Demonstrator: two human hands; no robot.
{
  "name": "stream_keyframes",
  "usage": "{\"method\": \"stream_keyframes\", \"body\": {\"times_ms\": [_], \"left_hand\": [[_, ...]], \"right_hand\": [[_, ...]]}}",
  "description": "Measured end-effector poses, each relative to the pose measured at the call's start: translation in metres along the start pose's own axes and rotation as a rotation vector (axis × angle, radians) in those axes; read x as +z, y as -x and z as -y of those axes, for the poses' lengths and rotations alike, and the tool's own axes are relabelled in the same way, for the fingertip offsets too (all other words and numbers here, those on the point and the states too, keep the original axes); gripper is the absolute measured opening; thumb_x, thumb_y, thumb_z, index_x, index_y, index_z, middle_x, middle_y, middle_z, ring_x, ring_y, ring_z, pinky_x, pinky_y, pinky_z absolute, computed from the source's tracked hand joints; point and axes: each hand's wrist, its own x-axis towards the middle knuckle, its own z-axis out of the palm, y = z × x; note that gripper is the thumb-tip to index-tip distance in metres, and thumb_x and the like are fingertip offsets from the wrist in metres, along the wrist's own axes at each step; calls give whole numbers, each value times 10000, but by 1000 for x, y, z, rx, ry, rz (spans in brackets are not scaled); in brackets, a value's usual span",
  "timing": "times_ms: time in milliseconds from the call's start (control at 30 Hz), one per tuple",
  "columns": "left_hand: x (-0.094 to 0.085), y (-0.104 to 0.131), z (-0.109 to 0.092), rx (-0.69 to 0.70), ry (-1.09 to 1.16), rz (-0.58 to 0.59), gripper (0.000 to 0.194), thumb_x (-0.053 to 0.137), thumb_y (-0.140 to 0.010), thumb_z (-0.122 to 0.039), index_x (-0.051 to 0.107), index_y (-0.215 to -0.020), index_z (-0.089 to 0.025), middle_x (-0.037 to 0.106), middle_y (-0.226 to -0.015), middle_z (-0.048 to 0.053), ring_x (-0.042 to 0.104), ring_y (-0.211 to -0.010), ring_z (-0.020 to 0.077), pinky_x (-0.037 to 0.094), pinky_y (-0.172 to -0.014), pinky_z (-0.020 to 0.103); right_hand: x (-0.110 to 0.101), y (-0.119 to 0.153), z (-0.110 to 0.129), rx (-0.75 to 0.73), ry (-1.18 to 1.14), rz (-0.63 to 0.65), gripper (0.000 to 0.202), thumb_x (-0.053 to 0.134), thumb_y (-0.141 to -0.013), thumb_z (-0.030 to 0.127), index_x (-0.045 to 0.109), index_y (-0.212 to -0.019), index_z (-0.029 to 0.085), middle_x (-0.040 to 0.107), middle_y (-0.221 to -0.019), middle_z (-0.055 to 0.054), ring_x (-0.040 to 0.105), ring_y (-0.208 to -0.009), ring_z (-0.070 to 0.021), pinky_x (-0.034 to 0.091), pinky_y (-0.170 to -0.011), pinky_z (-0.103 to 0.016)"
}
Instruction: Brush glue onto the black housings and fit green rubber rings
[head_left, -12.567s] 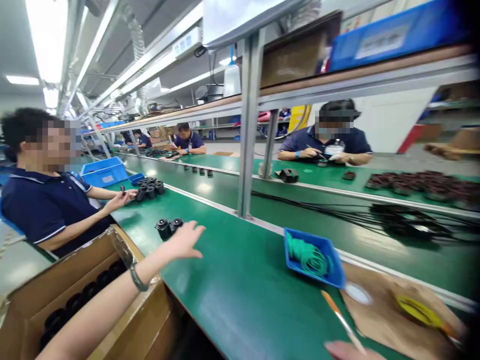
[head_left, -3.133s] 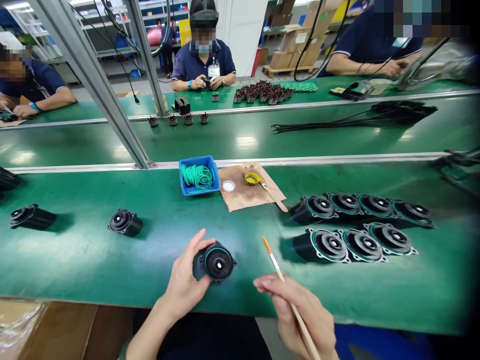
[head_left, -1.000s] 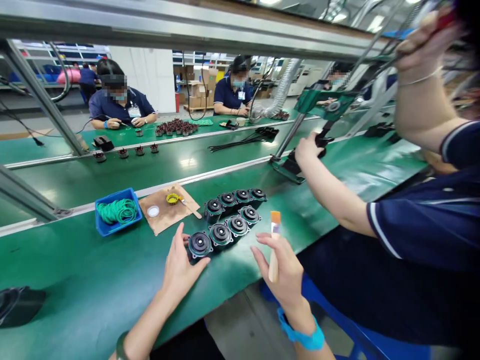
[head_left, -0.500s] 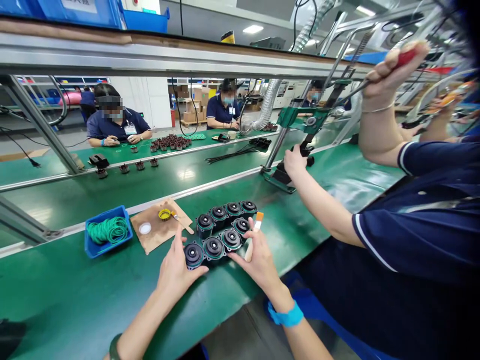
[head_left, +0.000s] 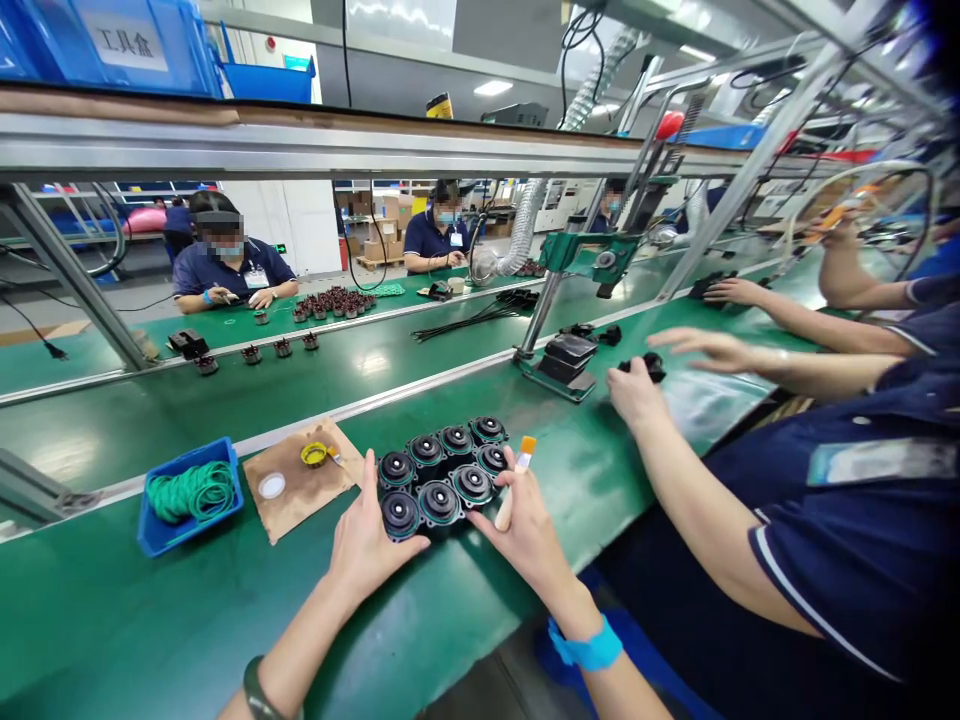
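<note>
The person's left hand (head_left: 375,540) is spread wide, thumb and forefinger far apart, bracketing the left end of a block of black round housings (head_left: 439,502), with the thumb along the near edge of the front row; whether every finger touches is not clear. The right hand (head_left: 521,515) holds a flat brush (head_left: 523,460) with its orange bristles up and its pale handle slanting down inside the hand, while the forefinger and thumb reach to the right end of the front row. The housings stand on the green tabletop (head_left: 300,620) between the two hands, in two rows of four set close together, their round faces up, with teal rings showing around several. To their left lies a stained brown sheet (head_left: 292,505) carrying a white disc (head_left: 271,486), a yellow round container (head_left: 314,455) and a second brush (head_left: 337,458) beside it. Further left, a blue tray (head_left: 154,545) holds a heap of green rings (head_left: 191,492). Beyond the housings on the right stands a green press (head_left: 589,258), and near it a co-worker's hand (head_left: 637,392) grips a dark part (head_left: 652,368)
</note>
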Motion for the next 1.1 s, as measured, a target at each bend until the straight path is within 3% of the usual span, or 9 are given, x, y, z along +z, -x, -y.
{"method": "stream_keyframes", "body": {"times_ms": [267, 400, 533, 767, 867, 967, 1033, 1100], "left_hand": [[24, -22, -15, -65, -41, -29, 1297, 802, -639, -363, -122, -1535, -210, 500, -1464, 165, 580, -1244, 361, 495, -953, 420], [42, -45, -31, -71, -16, -26, 1324, 807, -619, -364, -134, -1535, -199, 532, -1443, 140, 597, -1223, 349, 496, -948, 397], [59, -71, -50, -66, 30, -15, 1348, 825, -583, -340, -109, -1541, -171, 467, -1493, 160, 585, -1236, 343, 483, -978, 397], [84, -96, -64, -79, 142, -8, 1434, 893, -506, -369, -67, -1546, -139, 308, -1578, 172, 434, -1373, 347, 398, -1110, 437], [81, -89, -59, -73, 195, 52, 1487, 922, -459, -356, -66, -1543, -113, 207, -1608, 201, 298, -1455, 333, 327, -1168, 413], [65, -64, -51, -95, 190, 117, 1412, 911, -480, -292, 11, -1550, -95, 146, -1614, 234, 217, -1483, 349, 281, -1189, 426], [47, -41, -43, -82, 161, 156, 1268, 870, -547, -252, 108, -1552, -125, 177, -1609, 226, 301, -1447, 359, 323, -1162, 450], [25, -19, -31, -38, 135, 218, 1057, 808, -633, -238, 246, -1526, -169, 294, -1575, 198, 488, -1318, 334, 419, -1086, 453]], "right_hand": [[-3, -22, -37, 5, 7, 61, 395, 710, -763, 244, 438, -1047, 204, 492, -1364, -193, 382, -1379, -354, 426, -1070, -554], [-4, -39, -74, -9, 30, 53, 342, 671, -755, 267, 430, -994, 224, 503, -1353, -175, 401, -1378, -338, 437, -1062, -515], [-6, -65, -117, -11, 59, 82, 312, 614, -753, 317, 421, -983, 235, 591, -1174, -139, 448, -1350, -325, 444, -1052, -493], [-9, -102, -151, -78, 16, 144, 293, 573, -712, 418, 443, -898, 232, 638, -917, -117, 632, -1101, -360, 519, -927, -489], [-13, -105, -155, -91, 31, 173, 335, 580, -706, 459, 473, -919, 225, 658, -921, -129, 649, -1061, -358, 510, -942, -487], [-25, -106, -146, -80, 44, 267, 387, 610, -716, 540, 521, -925, 227, 687, -957, -133, 643, -1092, -353, 501, -965, -459], [-37, -109, -133, -11, 11, 322, 406, 609, -722, 604, 559, -875, 231, 705, -958, -135, 656, -1060, -359, 511, -938, -458], [-50, -117, -120, 116, -45, 328, 455, 584, -737, 665, 604, -839, 222, 718, -931, -141, 686, -948, -356, 530, -877, -466]]}}
